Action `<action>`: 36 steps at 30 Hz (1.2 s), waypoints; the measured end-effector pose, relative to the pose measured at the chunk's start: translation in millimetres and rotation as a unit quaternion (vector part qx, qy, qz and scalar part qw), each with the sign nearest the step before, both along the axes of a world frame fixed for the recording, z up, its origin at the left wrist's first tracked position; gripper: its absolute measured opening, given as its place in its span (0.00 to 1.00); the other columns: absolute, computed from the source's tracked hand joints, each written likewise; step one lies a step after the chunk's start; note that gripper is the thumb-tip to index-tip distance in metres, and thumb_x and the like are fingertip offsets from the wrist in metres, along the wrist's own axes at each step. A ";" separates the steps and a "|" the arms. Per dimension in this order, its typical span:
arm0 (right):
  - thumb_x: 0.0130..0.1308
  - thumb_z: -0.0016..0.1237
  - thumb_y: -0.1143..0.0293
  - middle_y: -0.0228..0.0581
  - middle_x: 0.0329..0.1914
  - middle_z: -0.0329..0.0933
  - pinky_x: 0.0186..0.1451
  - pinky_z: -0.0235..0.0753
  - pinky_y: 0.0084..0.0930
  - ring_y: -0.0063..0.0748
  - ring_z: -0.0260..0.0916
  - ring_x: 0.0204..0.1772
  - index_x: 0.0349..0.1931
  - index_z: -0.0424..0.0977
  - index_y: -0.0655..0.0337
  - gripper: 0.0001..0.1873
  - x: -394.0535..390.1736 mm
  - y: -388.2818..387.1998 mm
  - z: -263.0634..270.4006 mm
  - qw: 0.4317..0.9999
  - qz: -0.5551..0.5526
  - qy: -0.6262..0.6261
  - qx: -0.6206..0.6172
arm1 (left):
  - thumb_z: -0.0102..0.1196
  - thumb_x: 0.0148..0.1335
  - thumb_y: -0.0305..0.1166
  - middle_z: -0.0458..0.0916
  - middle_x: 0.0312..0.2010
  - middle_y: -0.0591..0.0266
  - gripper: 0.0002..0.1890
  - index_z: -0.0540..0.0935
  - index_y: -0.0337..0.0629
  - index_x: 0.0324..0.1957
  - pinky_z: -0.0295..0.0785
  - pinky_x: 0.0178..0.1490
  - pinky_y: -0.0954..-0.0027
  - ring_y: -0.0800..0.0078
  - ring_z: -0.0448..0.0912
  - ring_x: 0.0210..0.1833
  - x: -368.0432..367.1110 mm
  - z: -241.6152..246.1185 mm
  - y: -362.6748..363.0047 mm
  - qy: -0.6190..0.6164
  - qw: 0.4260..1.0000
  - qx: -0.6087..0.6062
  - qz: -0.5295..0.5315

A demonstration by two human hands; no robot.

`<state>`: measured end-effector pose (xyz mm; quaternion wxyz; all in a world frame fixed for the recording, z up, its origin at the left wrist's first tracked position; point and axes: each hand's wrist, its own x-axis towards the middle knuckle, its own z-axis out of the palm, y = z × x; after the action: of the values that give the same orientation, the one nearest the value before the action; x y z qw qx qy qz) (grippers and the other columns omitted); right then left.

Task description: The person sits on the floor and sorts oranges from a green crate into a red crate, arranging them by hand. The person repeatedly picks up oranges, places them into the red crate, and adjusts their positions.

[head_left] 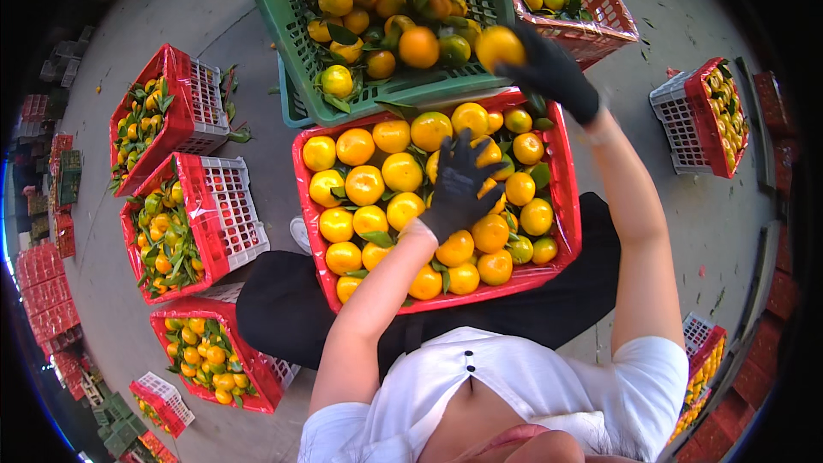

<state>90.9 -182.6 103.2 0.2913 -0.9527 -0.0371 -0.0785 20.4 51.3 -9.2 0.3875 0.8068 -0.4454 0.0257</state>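
My right hand (558, 75), in a black glove, grips an orange mandarin (499, 49) above the near right corner of a green plastic crate (411, 103). Loose mandarins with leaves lie inside that crate. Closer to my body, a crate lined with red plastic film (567, 218) holds rows of yellow-orange mandarins (364, 184). My left hand (458, 190), also black-gloved, lies with spread fingers over the fruit in its middle. The mandarins under that palm are partly hidden.
Along the left stand several red-lined white crates (235, 206) of leafy mandarins. A pinkish crate (578, 29) of fruit adjoins the green one at the upper right. Another red-lined crate (685, 122) sits on the concrete floor (694, 218) to the right.
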 end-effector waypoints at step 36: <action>0.55 0.56 0.68 0.53 0.46 0.78 0.53 0.75 0.39 0.53 0.75 0.50 0.58 0.70 0.57 0.27 167.9 3.2 -111.5 0.995 0.073 -0.054 -0.050 | 0.44 0.58 0.65 0.74 0.57 0.47 0.41 0.78 0.33 0.53 0.32 0.74 0.36 0.48 0.53 0.74 -111.0 -0.4 -8.7 -0.019 0.956 0.282 -0.085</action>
<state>258.8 -179.4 -8.3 0.2464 -0.9551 -0.1263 -0.1059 -90.6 42.6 -9.7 0.1367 0.8416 -0.5090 -0.1183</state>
